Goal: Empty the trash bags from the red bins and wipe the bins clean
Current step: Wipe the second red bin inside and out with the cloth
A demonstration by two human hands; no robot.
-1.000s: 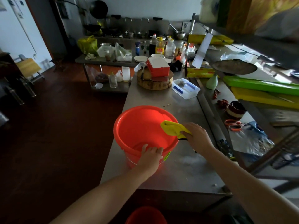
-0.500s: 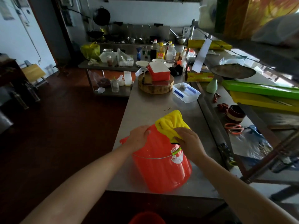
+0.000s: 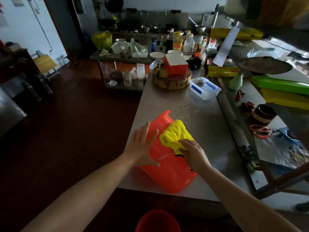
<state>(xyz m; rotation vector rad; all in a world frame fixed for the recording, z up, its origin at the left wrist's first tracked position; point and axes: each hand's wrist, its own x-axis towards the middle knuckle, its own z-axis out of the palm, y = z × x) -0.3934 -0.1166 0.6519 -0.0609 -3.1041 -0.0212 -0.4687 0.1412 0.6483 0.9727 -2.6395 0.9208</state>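
Observation:
A red bin point(image 3: 168, 171) lies tipped on its side on the steel table point(image 3: 205, 124), its base toward me and its rim pointing away. My left hand point(image 3: 143, 144) lies flat on the bin's left flank with straight, spread fingers. My right hand point(image 3: 192, 153) holds a yellow cloth point(image 3: 175, 134) against the top of the bin's outer wall. A second red bin point(image 3: 157, 221) stands on the floor below the table's near edge, only its rim showing.
Beyond the bin stand a clear plastic tub point(image 3: 204, 88) and a round wooden chopping block point(image 3: 172, 79) with a red-and-white box point(image 3: 175, 63). Bottles, plates and bags crowd the back counter. Bowls and orange scissors point(image 3: 259, 130) lie on the right. Dark floor spreads to the left.
The bin went from upright to tipped on its side, base toward me. My left hand moved from the rim to lie flat on the wall. The cloth moved from the rim onto the outer wall.

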